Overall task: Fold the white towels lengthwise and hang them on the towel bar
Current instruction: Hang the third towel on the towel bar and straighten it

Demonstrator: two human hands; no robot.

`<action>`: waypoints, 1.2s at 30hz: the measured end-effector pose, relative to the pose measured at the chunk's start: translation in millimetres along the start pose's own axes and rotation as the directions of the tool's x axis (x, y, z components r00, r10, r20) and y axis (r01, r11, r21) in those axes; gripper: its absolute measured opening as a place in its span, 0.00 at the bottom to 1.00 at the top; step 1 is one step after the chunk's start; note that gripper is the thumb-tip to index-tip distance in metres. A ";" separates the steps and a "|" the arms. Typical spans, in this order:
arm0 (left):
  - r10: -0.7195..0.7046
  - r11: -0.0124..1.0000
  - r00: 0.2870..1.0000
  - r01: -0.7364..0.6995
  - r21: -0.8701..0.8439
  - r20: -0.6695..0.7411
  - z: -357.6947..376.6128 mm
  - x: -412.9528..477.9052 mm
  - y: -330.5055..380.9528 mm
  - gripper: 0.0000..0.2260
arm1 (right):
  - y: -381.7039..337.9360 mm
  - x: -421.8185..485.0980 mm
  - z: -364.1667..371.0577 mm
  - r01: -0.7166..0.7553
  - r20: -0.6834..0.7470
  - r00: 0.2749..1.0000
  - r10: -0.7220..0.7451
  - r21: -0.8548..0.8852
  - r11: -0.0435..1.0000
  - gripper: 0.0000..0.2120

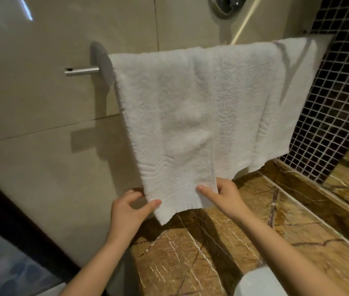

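In the head view, the front towel [169, 116] hangs white and folded over the towel bar [81, 71], whose bare end sticks out on the left. A second towel [287, 92] hangs over the same bar on the right, partly behind the first. Below the bar, the left grip [128, 212] pinches the front towel's lower left corner between thumb and curled fingers, and the right grip [222, 195] is clamped on its lower right edge, both above the brown marble table [212, 253].
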State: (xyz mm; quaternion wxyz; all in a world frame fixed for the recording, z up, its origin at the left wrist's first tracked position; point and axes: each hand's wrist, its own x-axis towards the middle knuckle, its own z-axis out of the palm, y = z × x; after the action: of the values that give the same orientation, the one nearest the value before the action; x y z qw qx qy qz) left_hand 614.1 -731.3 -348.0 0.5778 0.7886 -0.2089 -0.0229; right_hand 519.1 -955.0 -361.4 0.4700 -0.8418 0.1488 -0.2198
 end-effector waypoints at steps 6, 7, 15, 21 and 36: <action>0.007 0.999 0.998 -0.005 0.036 -0.064 12.5 -6.3 -7.0 0.10 | 9.1 -1.5 -2.1 0.054 -0.019 0.998 -0.053 0.007 0.999 0.14; 0.005 1.000 0.997 -0.004 0.025 -0.077 14.6 -7.3 -7.8 0.08 | 10.2 -1.7 -2.9 0.062 -0.023 0.998 -0.062 0.015 0.998 0.18; 0.010 0.999 0.996 -0.013 -0.034 -0.083 15.3 -11.9 -11.8 0.06 | 12.1 -5.9 1.9 0.006 -0.023 1.000 -0.004 0.079 0.997 0.15; 0.004 1.000 0.999 -0.005 -0.031 -0.053 10.2 -7.9 -16.8 0.09 | 9.6 -5.6 6.6 -0.020 -0.007 1.000 0.022 0.177 0.984 0.22; -0.121 0.986 0.989 0.111 -0.121 -0.081 17.0 -19.9 -23.5 0.07 | 8.3 -10.5 16.9 -0.055 -0.037 0.997 0.064 0.205 0.977 0.02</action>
State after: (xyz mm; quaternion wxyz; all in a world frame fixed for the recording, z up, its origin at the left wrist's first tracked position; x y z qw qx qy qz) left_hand 598.3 -733.9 -379.3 0.6290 0.7648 -0.1352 -0.0340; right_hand 518.4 -942.3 -378.6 0.5568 -0.7794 0.1608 -0.2380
